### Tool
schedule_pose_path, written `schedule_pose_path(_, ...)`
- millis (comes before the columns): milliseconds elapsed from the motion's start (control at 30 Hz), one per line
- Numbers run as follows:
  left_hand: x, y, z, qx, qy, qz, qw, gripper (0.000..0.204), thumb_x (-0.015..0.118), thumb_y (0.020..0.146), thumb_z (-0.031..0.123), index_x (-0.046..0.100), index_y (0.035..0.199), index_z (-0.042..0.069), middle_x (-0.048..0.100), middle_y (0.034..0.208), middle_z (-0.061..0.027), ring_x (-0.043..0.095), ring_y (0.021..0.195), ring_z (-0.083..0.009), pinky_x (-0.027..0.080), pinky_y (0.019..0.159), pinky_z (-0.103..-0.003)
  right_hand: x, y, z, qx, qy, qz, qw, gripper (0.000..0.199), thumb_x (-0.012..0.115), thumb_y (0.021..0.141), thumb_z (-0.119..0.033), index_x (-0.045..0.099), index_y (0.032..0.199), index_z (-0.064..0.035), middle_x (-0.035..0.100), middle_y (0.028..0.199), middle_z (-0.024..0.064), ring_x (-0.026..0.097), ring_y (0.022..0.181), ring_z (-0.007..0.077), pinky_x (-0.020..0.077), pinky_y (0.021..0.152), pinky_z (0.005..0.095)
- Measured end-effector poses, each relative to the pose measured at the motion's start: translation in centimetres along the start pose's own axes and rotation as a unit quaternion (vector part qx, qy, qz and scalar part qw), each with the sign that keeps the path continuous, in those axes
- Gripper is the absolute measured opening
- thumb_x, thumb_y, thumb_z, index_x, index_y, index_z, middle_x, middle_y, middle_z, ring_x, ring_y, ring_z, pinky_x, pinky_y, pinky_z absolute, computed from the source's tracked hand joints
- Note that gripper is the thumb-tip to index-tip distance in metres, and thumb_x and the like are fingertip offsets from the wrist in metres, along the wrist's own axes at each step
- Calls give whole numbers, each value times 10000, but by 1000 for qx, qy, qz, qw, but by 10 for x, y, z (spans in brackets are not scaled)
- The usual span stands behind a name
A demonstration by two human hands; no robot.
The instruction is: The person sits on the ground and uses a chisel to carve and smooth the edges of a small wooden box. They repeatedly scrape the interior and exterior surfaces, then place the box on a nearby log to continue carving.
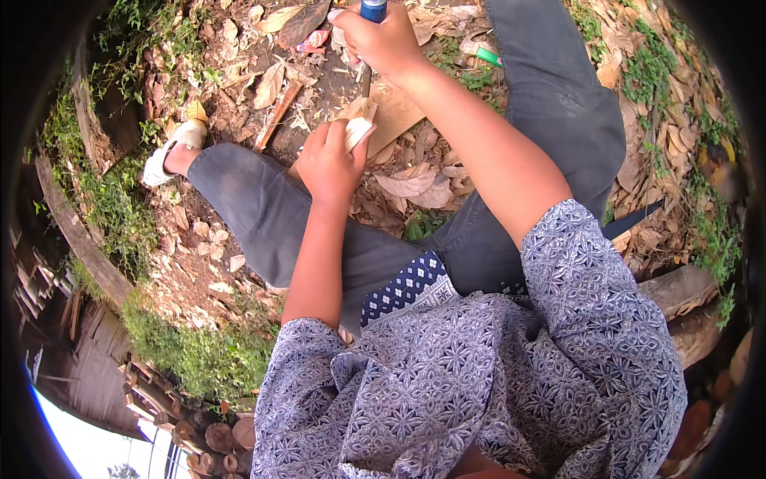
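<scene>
In the head view, the person is sitting on the ground with grey-trousered legs spread, and both hands are working at the upper middle of the frame over a flat wooden board lying among dry leaves.

The left hand is closing around a small pale block of wood — the fingers are curling over its near side and the thumb is pressing its edge, so only the top corner of the block is showing just above and to the right of the knuckles. The block is resting on or just above the board; which, I cannot tell.

The right hand is gripping a blue-handled tool in a tight fist at the top edge of the frame. A thin dark shaft is running down from the fist to the block's top — a blade or a chisel, it is too narrow to say.

My reading is that a carving or splitting cut is under way, with the edge seated at the block's upper end. The next move seems to call for steady downward pressure along the shaft while the left fingers are keeping clear of its line, since they sit just below and beside the tip.
</scene>
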State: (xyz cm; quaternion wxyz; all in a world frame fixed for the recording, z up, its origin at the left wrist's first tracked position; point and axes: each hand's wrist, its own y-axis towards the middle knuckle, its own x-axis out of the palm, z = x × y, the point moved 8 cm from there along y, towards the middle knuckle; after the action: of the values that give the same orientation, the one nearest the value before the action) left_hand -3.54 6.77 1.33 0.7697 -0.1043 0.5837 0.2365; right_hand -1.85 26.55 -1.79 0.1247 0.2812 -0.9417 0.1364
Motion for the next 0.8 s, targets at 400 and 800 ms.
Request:
schedule_pose_path(400, 1, -2, -1, 13, 18, 18, 1000, 355, 811, 790, 394, 664, 899, 90, 640, 800, -64, 656, 727, -274, 521, 613, -406, 11, -17, -27, -45, -62, -51, 996, 282, 679, 921, -155, 630, 660, -60, 569, 576, -30, 507, 541, 61, 374, 505, 290)
schedule_pose_path(800, 4, -3, -1, 15, 17, 11, 1000, 349, 813, 788, 377, 658, 896, 84, 650, 811, -78, 654, 731, -297, 521, 621, -418, 15, -17, -10, -65, -62, -40, 995, 267, 675, 918, -164, 636, 687, -36, 594, 604, -11, 540, 582, 75, 401, 547, 305)
